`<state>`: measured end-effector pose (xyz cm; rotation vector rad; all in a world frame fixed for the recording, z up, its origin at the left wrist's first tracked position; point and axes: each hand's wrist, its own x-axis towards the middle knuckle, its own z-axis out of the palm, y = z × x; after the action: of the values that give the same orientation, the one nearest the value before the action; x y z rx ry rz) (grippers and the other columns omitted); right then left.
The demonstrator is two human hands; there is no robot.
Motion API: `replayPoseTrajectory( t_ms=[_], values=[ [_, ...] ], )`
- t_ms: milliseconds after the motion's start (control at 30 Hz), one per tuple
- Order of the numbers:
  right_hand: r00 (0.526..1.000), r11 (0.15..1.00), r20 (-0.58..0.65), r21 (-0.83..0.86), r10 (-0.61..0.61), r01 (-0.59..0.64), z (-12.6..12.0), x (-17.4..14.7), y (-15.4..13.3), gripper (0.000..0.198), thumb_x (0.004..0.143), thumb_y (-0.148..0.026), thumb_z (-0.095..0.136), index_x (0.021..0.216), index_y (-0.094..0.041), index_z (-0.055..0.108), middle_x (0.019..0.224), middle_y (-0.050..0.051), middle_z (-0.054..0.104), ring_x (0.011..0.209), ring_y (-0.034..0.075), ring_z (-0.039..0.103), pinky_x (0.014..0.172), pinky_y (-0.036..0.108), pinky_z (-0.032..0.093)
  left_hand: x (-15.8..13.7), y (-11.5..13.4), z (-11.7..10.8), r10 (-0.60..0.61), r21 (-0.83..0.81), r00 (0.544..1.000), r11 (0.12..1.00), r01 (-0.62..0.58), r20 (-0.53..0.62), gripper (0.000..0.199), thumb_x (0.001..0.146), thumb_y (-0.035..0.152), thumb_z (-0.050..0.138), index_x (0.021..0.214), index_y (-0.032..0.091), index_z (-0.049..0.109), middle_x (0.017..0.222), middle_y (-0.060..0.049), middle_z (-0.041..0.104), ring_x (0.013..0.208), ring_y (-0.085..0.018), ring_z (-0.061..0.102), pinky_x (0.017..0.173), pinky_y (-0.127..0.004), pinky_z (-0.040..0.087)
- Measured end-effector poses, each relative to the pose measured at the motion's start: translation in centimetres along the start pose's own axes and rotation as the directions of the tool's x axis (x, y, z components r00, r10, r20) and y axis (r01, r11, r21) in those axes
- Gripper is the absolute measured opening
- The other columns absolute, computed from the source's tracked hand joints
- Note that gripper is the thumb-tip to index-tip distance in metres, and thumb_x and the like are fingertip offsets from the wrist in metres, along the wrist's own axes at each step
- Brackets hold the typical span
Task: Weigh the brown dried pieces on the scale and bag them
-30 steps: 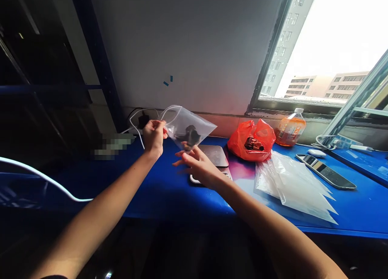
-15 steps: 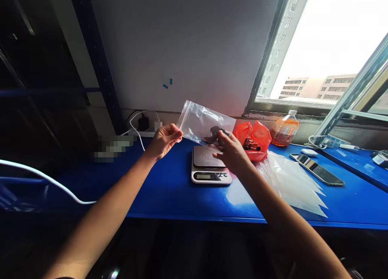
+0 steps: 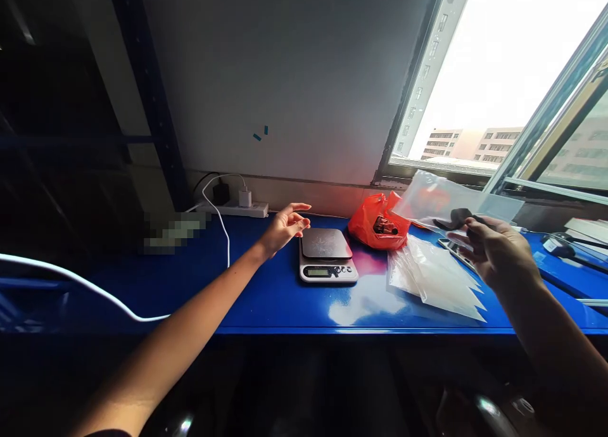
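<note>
Clear bag, long axis sideways, finger-pinched in right hand (left hand: fingers apart).

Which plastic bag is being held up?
The clear bag in the right hand; the red bag and the pile of clear bags rest on the blue table.

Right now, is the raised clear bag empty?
Not empty: a dark item shows through the clear bag held in the right hand.

The left arm is slanting up from the lower left of the frame, the left hand holding its fingers loosely parted near the centre. The right arm is angling in from the lower right, the right hand pinching.
</note>
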<state>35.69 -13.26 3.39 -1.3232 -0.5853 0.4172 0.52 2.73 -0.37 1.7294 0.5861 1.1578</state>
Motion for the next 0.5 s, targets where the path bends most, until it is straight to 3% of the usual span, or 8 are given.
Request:
replayPoseTrajectory(
  t_ms=[167,367,500],
  values=[
    [0.990,0.938,-0.041,-0.326,-0.137,0.116,0.4,2.3,0.3,0.027,0.080,-0.023,0.067,0.105,-0.025,0.057,0.099,0.012,0.072,0.062,0.015,0.070,0.050,0.023,0.047,0.6,-1.2,-0.5,-0.030,0.066,0.995,0.997,0.037,-0.093,0.032,0.075,0.026,0.071,0.105,0.019,0.064,0.074,0.000,0.062,0.072,-0.015,0.061,0.063,-0.026,0.049],
    [0.970,0.823,0.164,-0.517,-0.177,0.237,4.8,5.4,0.0,0.018,0.078,-0.026,0.067,0.093,-0.017,0.064,0.082,0.009,0.070,0.055,0.017,0.066,0.051,0.027,0.051,1.3,-2.8,-1.8,-0.041,0.169,0.984,0.983,0.071,-0.172,0.030,0.071,0.027,0.071,0.099,0.019,0.064,0.067,0.001,0.062,0.066,-0.015,0.061,0.061,-0.027,0.050],
    [0.933,0.691,0.199,-0.629,-0.302,0.357,7.4,7.2,-1.1,0.014,0.077,-0.025,0.066,0.086,-0.015,0.069,0.084,0.011,0.071,0.067,0.018,0.066,0.066,0.031,0.051,1.6,-3.3,-2.7,-0.034,0.209,0.979,0.975,0.077,-0.203,0.029,0.070,0.030,0.073,0.095,0.019,0.064,0.067,0.001,0.063,0.064,-0.015,0.061,0.059,-0.027,0.050]
  ],
)
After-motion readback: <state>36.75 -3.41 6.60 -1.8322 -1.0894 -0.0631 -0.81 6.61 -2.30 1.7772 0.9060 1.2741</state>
